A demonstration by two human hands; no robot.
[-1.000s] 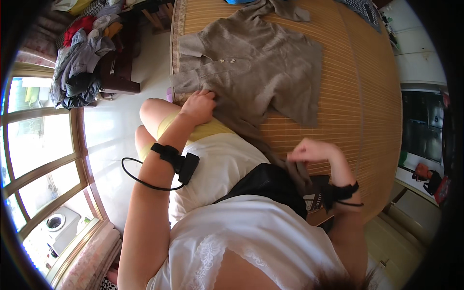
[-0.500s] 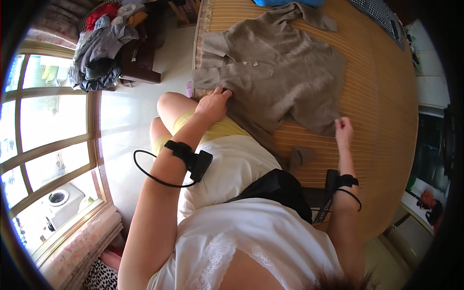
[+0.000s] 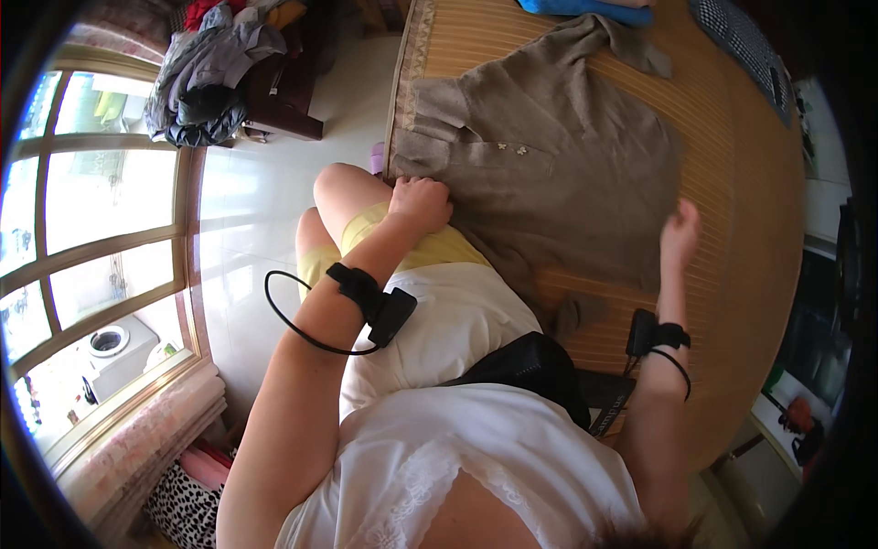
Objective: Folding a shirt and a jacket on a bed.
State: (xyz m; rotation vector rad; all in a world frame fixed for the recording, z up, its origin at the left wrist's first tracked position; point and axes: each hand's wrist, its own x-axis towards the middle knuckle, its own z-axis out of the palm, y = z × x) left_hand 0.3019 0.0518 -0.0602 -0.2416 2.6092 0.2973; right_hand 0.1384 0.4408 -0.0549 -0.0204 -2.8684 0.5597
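Observation:
A brown knit cardigan (image 3: 567,169) lies spread on the striped mat, with two small pale buttons on its front. One sleeve (image 3: 631,50) bends away at the far side; the end of the other (image 3: 572,316) shows close to my waist. My left hand (image 3: 422,203) is closed on the cardigan's near left edge, beside my thigh. At its right edge, my right hand (image 3: 679,236) has the fingers drawn together on the fabric, slightly blurred by motion. The fingertips of my left hand are partly hidden.
The cardigan rests on a bed with a tan striped mat (image 3: 732,302). Blue cloth (image 3: 585,7) and a checked garment (image 3: 745,55) lie at the far side. Clothes (image 3: 215,69) are heaped on dark furniture at left. A black bag (image 3: 521,366) sits by my waist.
The cardigan's near side has been drawn out flatter, and the fold near its middle is gone. My right hand has moved a little farther away and right. The whole view has shifted.

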